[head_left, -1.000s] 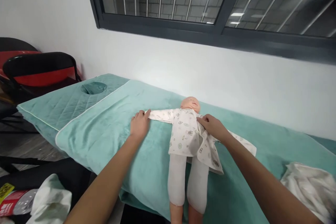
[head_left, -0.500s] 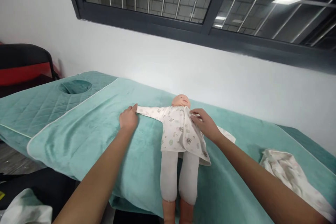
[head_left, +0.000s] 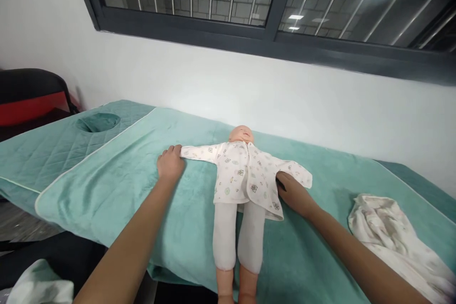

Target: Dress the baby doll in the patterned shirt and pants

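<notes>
A doll [head_left: 224, 232] in a printed shirt [head_left: 231, 175] lies on a green bed [head_left: 192, 218], the shirt at three o'clock from the left hand [head_left: 171, 164], whose fingers bunch together at one cuff [head_left: 184, 152] (whether they pinch it, one cannot tell). The right hand [head_left: 294, 192], shirt front at its ten o'clock, reaches the other sleeve's [head_left: 295, 170] underside, fingertips partly hidden, grip unclear.

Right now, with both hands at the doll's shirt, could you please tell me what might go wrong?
Pulling with the left hand at the cuff could drag the doll askew. The right hand, by the other sleeve, might snag it. The shirt parts low in front, so it might gape wider.
</notes>
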The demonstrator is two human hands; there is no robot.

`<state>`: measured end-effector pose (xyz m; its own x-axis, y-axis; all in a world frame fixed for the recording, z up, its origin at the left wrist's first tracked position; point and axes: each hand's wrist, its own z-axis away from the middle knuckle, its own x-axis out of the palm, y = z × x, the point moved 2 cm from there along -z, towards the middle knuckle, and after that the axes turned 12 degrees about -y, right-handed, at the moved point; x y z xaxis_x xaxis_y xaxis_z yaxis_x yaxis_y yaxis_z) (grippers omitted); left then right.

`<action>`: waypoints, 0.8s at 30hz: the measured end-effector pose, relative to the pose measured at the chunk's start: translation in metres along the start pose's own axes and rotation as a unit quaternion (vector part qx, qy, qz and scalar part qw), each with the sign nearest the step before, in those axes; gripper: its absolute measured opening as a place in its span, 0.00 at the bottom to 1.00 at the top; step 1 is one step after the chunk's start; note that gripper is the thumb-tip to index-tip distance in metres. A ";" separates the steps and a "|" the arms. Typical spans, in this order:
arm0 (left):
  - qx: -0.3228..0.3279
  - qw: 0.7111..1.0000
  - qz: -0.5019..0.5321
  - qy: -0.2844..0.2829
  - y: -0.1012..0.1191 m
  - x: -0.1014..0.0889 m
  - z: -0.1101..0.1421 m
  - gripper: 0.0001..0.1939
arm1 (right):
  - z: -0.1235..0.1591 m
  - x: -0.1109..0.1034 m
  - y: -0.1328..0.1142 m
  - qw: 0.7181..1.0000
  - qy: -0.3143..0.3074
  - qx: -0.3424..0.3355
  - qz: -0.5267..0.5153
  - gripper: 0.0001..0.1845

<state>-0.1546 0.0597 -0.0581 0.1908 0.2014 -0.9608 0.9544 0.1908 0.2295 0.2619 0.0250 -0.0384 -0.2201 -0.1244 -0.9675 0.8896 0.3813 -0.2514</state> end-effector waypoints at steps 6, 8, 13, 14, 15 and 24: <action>-0.009 1.000 0.016 0.018 0.001 -0.002 0.008 0.18 | 0.025 0.002 -0.046 0.977 0.131 0.031 -0.165 0.13; -0.013 0.999 0.023 0.028 0.000 -0.004 0.011 0.19 | 0.040 0.004 -0.066 0.976 0.139 -0.006 -0.168 0.13; 0.027 0.989 0.123 0.079 0.017 -0.016 0.040 0.20 | 0.061 0.013 -0.106 0.985 0.113 -0.059 -0.120 0.13; 0.054 0.979 0.176 0.091 0.025 -0.019 0.051 0.18 | 0.061 0.015 -0.109 0.985 0.121 -0.056 -0.108 0.10; 0.080 0.969 0.216 0.093 0.036 -0.021 0.065 0.16 | 0.059 0.015 -0.112 0.985 0.131 -0.056 -0.096 0.07; 0.208 0.913 0.347 -0.050 0.113 -0.018 0.159 0.20 | 0.060 -0.007 -0.126 0.953 0.209 -0.101 -0.194 0.06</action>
<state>-0.0140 -0.0749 -0.0394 0.7836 0.0423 -0.6199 0.5955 -0.3356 0.7299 0.1757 -0.0771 0.0018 -0.6946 0.0669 -0.7163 0.6227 0.5546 -0.5520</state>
